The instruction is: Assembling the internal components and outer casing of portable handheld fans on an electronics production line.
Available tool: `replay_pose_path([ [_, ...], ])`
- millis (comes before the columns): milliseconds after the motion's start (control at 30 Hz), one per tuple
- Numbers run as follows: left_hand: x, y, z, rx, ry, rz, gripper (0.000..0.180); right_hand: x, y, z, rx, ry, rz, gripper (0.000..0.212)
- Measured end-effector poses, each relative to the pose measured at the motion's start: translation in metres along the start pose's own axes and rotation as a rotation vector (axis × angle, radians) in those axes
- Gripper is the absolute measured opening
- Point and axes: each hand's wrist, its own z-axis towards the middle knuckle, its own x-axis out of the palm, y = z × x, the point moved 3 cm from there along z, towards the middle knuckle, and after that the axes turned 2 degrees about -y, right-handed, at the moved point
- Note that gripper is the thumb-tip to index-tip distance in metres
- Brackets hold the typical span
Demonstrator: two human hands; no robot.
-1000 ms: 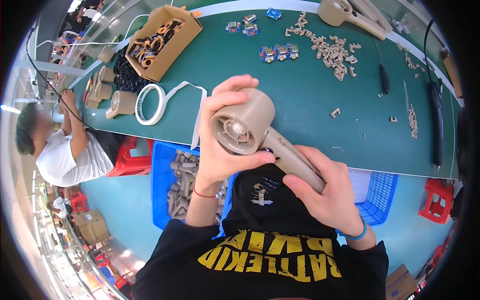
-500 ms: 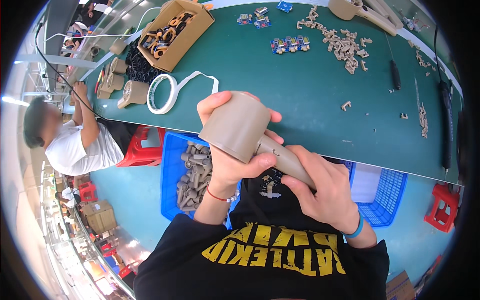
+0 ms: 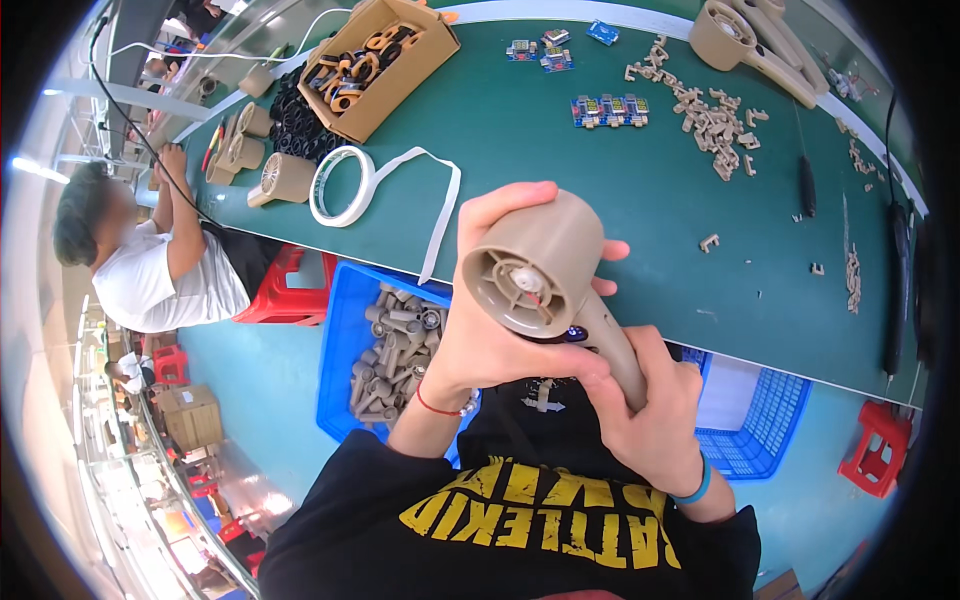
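Observation:
A beige handheld fan (image 3: 556, 243) is held tilted over the table's near edge. Its round open end faces me, showing ribs around a pale hub with a bit of red wire. A small dark part sits where the head meets the handle. My left hand (image 3: 490, 310) wraps around the head, thumb stretched along the handle. The handle's lower end is in my right hand (image 3: 655, 400), fingers closed around it. A roll of white tape (image 3: 342, 188) lies on the table to the left, its loose strip trailing to the near edge.
Beneath the table edge stands a blue crate (image 3: 335, 375) of beige fan parts, with a blue basket (image 3: 765, 420) to the right. The green table bears a cardboard box (image 3: 400, 85) of rings, circuit boards (image 3: 610, 111), small beige clips (image 3: 712, 130) and a screwdriver (image 3: 806, 185). A co-worker (image 3: 165, 265) sits left.
The fan has turned so its ribbed open end now faces me, and it has shifted right. Both hands keep hold. The tape's loose strip now hangs toward the near edge.

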Motion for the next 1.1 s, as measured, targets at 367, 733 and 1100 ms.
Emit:
replay_pose_path([
  [367, 0.020, 0.002, -0.010, -0.321, -0.169, -0.403, 0.095, 0.024, -0.011, 0.009, 0.542, 0.125, 0.858, 0.039],
  [733, 0.034, 0.003, -0.027, -0.382, -0.140, -0.292, 0.051, 0.032, -0.005, -0.005, 0.436, 0.161, 0.990, 0.046],
  [1100, 0.041, 0.012, -0.035, -0.341, -0.318, -0.049, 0.052, 0.044, -0.012, -0.013, 0.373, -0.005, 0.821, 0.037],
])
